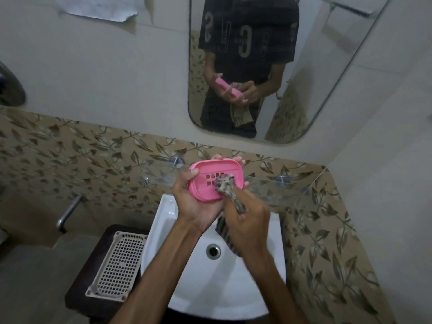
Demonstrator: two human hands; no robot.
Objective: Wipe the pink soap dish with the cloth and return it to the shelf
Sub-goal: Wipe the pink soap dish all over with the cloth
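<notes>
The left hand (198, 204) grips the dish (216, 180) by its left edge, thumb on the rim, so it stays put while it gets rubbed. The dish is up in the air over the sink (177, 232), just near the glass shelf (268, 183). Its open side faces up and its long side runs left to right. The right hand (247, 228) grips the cloth (225, 187), bunched to a tip that pokes into the dish.

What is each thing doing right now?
pink soap dish: held tilted above the sink, slotted inside facing up
cloth: bunched, pressed into the dish
left hand: holds the dish
right hand: grips the cloth
sink: drain open
glass shelf: bare where visible
</notes>
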